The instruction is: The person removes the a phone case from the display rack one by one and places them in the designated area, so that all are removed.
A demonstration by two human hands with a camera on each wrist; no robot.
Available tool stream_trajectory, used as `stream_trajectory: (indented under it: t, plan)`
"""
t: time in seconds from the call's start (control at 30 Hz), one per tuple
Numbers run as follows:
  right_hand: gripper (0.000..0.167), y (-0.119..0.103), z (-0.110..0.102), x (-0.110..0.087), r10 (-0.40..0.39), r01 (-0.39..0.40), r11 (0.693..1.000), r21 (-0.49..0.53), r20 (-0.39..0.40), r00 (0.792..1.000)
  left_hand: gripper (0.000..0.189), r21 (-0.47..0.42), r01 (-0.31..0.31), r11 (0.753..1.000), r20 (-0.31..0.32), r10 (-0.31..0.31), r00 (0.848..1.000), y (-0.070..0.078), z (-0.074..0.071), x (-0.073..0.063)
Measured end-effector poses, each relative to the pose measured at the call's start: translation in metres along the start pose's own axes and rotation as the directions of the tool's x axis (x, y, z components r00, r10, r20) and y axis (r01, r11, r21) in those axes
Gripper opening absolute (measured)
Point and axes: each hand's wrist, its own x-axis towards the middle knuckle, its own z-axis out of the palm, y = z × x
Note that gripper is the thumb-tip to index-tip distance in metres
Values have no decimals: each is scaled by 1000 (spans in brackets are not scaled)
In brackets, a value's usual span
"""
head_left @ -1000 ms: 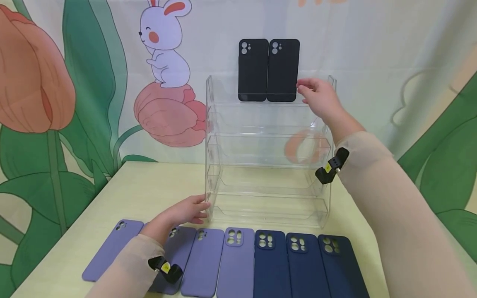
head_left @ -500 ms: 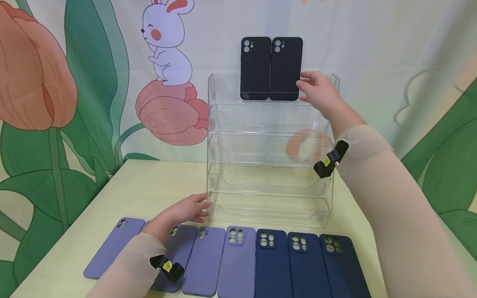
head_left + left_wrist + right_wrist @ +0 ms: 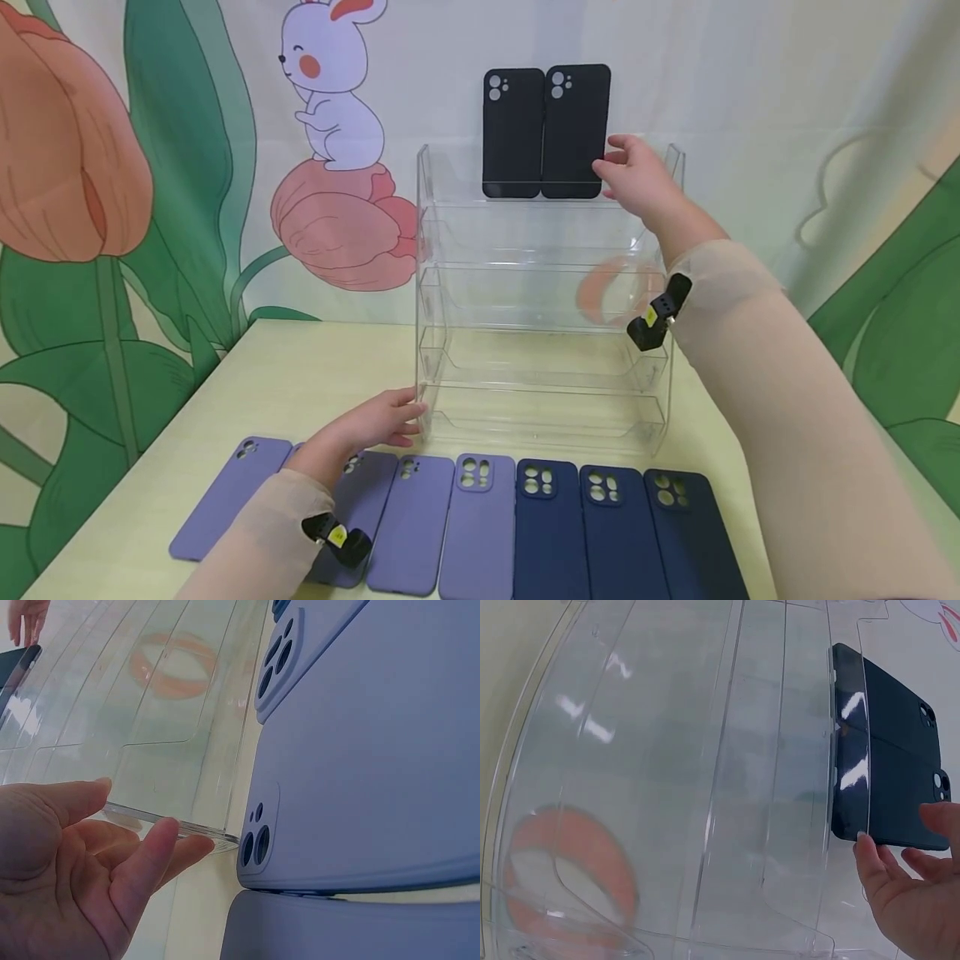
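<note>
Two black phone cases stand side by side in the top tier of a clear acrylic display stand (image 3: 543, 300). The right black phone case (image 3: 576, 125) leans slightly to the right at its top, while the left black phone case (image 3: 512, 129) is upright. My right hand (image 3: 641, 179) pinches the right case by its outer edge, thumb over the front; the fingertips behind are partly hidden. With my left hand (image 3: 378, 418) I hold the stand's lower left side panel, thumb and fingers on either side of it in the left wrist view.
Before the stand lies a row of phone cases on the pale table (image 3: 322, 358): several lilac ones, such as a lilac phone case (image 3: 480, 533), then navy ones, such as a navy phone case (image 3: 551, 533). A printed curtain (image 3: 720, 75) hangs behind.
The right black phone case has tipped slightly, its top going right and up, as my right hand shifts at its edge. My left hand stays on the stand.
</note>
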Motion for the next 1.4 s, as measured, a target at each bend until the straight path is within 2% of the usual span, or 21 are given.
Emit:
stream_trajectory:
  t: [0.13, 0.33, 0.57, 0.77, 1.0, 1.1, 1.2, 1.4]
  plan:
    - [58, 0, 1, 3, 11, -11, 1000, 2, -24, 1000, 52, -7, 14, 1000, -6, -14, 1000, 0, 0, 0]
    - [51, 0, 4, 7, 2, -1, 1000, 8, -111, 994, 52, -16, 18, 1000, -7, -18, 1000, 0, 0, 0]
    - [42, -2, 7, 8, -78, 59, 992, -114, -161, 984, 52, -18, 6, 1000, 0, -6, 1000, 0, 2, -2]
    - [40, 0, 2, 6, -135, 124, 990, -63, -213, 968, 51, -17, -1, 1000, -7, 1, 1000, 1, 3, -2]
    - [34, 2, -4, 0, -209, 234, 970, 62, -271, 940, 52, 0, 13, 1000, -22, -13, 1000, 4, 2, -3]
    - [31, 4, -5, -5, -237, 274, 956, 108, -268, 934, 52, 7, 11, 1000, -23, -11, 1000, 5, 0, -3]
    - [32, 10, -4, -11, -246, 283, 951, 128, -244, 938, 51, -4, 6, 1000, -18, -7, 1000, 5, -2, -2]
    - [38, 24, -3, -25, -229, 250, 963, 97, -190, 955, 52, -16, 15, 1000, -1, -15, 1000, 1, 0, -2]
